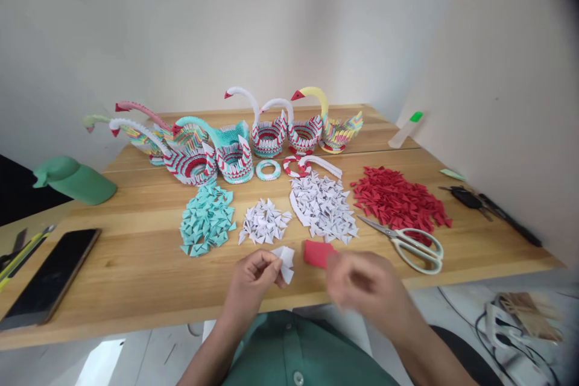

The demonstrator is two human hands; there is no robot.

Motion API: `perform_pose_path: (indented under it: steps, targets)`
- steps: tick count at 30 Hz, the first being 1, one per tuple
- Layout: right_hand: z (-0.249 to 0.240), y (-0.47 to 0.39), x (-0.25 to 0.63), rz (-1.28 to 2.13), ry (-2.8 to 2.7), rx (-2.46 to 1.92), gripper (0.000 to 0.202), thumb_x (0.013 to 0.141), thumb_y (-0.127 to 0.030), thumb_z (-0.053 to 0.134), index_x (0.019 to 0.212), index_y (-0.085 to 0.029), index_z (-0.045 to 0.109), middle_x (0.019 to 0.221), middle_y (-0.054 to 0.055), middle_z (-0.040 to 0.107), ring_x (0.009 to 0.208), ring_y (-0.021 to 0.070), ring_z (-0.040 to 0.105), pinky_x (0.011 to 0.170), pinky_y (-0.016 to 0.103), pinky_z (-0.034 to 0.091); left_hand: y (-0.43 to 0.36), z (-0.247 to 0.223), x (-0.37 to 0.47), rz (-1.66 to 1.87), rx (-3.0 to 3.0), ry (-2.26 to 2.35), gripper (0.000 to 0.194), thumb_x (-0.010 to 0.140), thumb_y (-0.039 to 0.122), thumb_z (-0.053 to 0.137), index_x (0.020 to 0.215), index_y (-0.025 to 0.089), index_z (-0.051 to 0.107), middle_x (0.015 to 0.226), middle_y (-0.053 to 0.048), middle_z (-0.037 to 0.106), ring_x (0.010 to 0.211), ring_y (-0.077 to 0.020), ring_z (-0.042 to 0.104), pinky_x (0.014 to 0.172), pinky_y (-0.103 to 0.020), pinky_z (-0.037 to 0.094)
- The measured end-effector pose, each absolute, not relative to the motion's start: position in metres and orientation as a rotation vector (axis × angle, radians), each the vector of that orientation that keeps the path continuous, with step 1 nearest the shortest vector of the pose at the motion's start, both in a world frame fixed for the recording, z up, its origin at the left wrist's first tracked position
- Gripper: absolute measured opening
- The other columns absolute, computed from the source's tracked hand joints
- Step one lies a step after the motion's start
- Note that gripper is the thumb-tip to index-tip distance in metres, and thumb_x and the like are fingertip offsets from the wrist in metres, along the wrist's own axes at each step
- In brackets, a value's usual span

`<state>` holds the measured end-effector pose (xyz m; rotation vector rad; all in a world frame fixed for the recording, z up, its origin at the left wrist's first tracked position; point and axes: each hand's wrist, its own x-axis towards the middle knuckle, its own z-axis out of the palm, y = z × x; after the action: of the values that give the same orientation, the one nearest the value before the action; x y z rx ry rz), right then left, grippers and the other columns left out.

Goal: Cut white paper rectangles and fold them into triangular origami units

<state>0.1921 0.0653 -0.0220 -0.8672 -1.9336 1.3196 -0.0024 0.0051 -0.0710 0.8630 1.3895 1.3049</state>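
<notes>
My left hand (pixel 257 274), above the table's front edge, pinches a folded white paper piece (pixel 284 260) between thumb and fingers. My right hand (pixel 362 280) is smeared by motion; its fingers look curled, and whether they hold anything cannot be made out. Just beyond its fingertips lies a red paper (pixel 316 253), partly covered by the hand. A small heap of white folded paper triangles (pixel 265 221) is in front of my left hand, and a larger white heap (pixel 324 208) lies behind the red paper. To the right are scissors (pixel 414 245) with pale handles.
Turquoise paper triangles (pixel 207 220) and red ones (pixel 398 196) lie in heaps. Several paper swans (pixel 235 160) stand behind, beside a turquoise ring (pixel 268 169) and a white curved neck (pixel 323 165). A phone (pixel 49 277), green bottle (pixel 75 180), glue bottle (pixel 406 131) and keys (pixel 468 198) lie around.
</notes>
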Motion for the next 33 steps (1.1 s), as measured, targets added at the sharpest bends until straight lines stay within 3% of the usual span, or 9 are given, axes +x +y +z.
perform_pose_path:
  steps: [2,4,6,9,12,26,33]
  targets:
    - [-0.035,0.080,0.180,1.343,-1.887,-0.947,0.026,0.085,-0.037,0.066,0.068,-0.018,0.063,0.063,-0.001,0.062,0.058,0.0124,0.056,0.056,0.024,0.046,0.003,-0.071,-0.002,1.295,0.862,1.381,0.029,0.077,0.041,0.069,0.063,0.017,0.062,0.054,-0.002,0.066,0.054,-0.0157,0.059,0.059,-0.026,0.047]
    - [-0.045,0.087,0.169,1.411,-1.855,-0.986,0.018,0.085,-0.036,0.064,0.085,-0.019,0.068,0.076,0.001,0.067,0.067,0.0148,0.060,0.060,0.025,0.047,0.002,-0.072,-0.001,1.280,0.869,1.359,0.029,0.076,0.041,0.070,0.063,0.017,0.061,0.053,-0.002,0.066,0.053,-0.0155,0.059,0.058,-0.025,0.047]
    - [-0.050,0.088,0.161,1.523,-1.869,-0.960,0.025,0.084,-0.035,0.064,0.104,-0.020,0.068,0.090,0.003,0.069,0.076,0.0162,0.062,0.066,0.026,0.048,0.001,-0.073,0.000,1.263,0.869,1.333,0.030,0.076,0.042,0.070,0.064,0.017,0.061,0.053,-0.002,0.066,0.053,-0.0151,0.059,0.058,-0.025,0.047]
    - [-0.052,0.083,0.155,1.610,-1.918,-0.962,0.017,0.084,-0.033,0.063,0.084,-0.019,0.071,0.074,0.000,0.066,0.067,0.0142,0.058,0.060,0.024,0.044,0.001,-0.075,0.002,1.255,0.855,1.312,0.030,0.076,0.042,0.071,0.065,0.016,0.061,0.053,-0.001,0.065,0.052,-0.0144,0.059,0.057,-0.024,0.046]
    - [-0.053,0.081,0.152,1.610,-1.884,-1.011,0.023,0.083,-0.032,0.061,0.066,-0.017,0.066,0.060,-0.002,0.060,0.057,0.0124,0.051,0.054,0.024,0.038,0.001,-0.076,0.005,1.267,0.801,1.267,0.031,0.076,0.044,0.071,0.067,0.016,0.060,0.056,0.001,0.065,0.054,-0.0144,0.061,0.060,-0.025,0.048]
    - [-0.061,0.082,0.148,1.569,-1.830,-1.043,0.028,0.078,-0.035,0.062,0.057,-0.018,0.056,0.052,-0.004,0.051,0.050,0.0102,0.041,0.049,0.023,0.032,0.003,-0.082,0.008,1.249,0.658,1.174,0.034,0.071,0.046,0.077,0.066,0.016,0.063,0.057,0.001,0.064,0.051,-0.0146,0.062,0.061,-0.026,0.047]
    - [-0.063,0.081,0.147,1.609,-1.803,-1.053,0.029,0.079,-0.038,0.061,0.059,-0.019,0.056,0.055,-0.003,0.053,0.053,0.0111,0.044,0.051,0.023,0.034,0.004,-0.081,0.008,1.262,0.679,1.228,0.033,0.072,0.046,0.075,0.065,0.016,0.063,0.057,0.000,0.065,0.052,-0.0149,0.062,0.060,-0.026,0.047]
